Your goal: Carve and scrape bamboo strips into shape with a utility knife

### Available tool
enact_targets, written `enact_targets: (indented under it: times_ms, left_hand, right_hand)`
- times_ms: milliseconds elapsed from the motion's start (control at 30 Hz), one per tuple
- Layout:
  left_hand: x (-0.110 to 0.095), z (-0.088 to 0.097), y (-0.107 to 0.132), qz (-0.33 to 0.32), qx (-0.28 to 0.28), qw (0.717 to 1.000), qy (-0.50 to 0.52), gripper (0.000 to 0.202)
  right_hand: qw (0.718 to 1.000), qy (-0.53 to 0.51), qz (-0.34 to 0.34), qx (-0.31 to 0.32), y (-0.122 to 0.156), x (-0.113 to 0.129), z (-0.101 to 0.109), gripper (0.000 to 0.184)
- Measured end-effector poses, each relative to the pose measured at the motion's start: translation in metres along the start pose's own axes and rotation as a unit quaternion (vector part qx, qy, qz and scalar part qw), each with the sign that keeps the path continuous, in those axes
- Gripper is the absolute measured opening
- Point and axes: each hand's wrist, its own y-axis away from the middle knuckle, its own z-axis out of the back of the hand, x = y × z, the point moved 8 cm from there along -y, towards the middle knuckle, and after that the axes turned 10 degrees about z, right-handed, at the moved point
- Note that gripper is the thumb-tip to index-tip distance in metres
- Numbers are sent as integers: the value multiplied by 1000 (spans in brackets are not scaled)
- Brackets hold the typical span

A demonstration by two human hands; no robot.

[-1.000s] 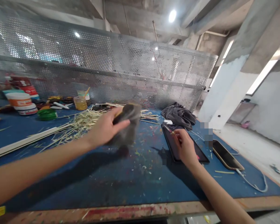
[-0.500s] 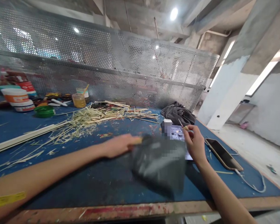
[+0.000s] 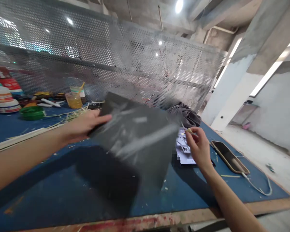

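Observation:
My left hand (image 3: 83, 125) grips a dark grey flat board (image 3: 145, 145) by its left edge, thumb on top. The board is held up off the blue table, tilted, its surface streaked with whitish smears and slightly blurred. Farther right, my right hand (image 3: 200, 148) is closed in a pinch on a slim pointed tool (image 3: 188, 130) with a pale end; its exact kind is too small to tell. Just behind and left of that hand lies a device with a lit screen (image 3: 185, 153), partly covered by pixelation.
A phone (image 3: 229, 157) with a white cable lies at right. Crumpled dark cloth (image 3: 187, 115) sits at the back. At left are pale strips (image 3: 19, 139), a green tape roll (image 3: 32, 112), a jar of yellowish liquid (image 3: 73, 100) and tubs (image 3: 4, 100). A perforated metal screen (image 3: 125, 58) stands behind.
My left hand has moved left and up, lifting the board, which now shows more of its streaked face. The right hand stays nearly in place, still pinching the slim tool.

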Motion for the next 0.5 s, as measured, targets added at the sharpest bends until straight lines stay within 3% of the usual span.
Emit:
enact_targets:
  times_ms: [67, 100, 167, 233, 300, 367, 433, 500]
  left_hand:
    - [1, -39, 7, 47, 145, 988, 20, 50]
    - [1, -55, 11, 50, 190, 981, -9, 46]
    - [-1, -77, 13, 2, 223, 969, -111, 39]
    - [1, -88, 6, -44, 188, 957, -218, 34]
    - [3, -93, -4, -82, 131, 945, -287, 31]
    - [-1, -94, -10, -140, 67, 938, -310, 34]
    - [-11, -95, -7, -219, 10, 926, -307, 37]
    - [-18, -101, 2, -276, 6, 910, -308, 34]
  right_hand:
    - [998, -9, 11, 57, 0, 8, -24, 14]
    - [996, -14, 17, 90, 1, 13, -39, 13]
    - [988, -23, 28, 153, 5, 21, -70, 13]
    - [980, -26, 34, 194, 7, 26, -93, 14]
    - [978, -17, 31, 204, 4, 24, -99, 14]
    - [981, 0, 20, 191, -6, 14, -85, 14]
    - [985, 22, 4, 169, -16, -3, -58, 13]
    - [986, 55, -8, 158, -22, -23, -29, 13]
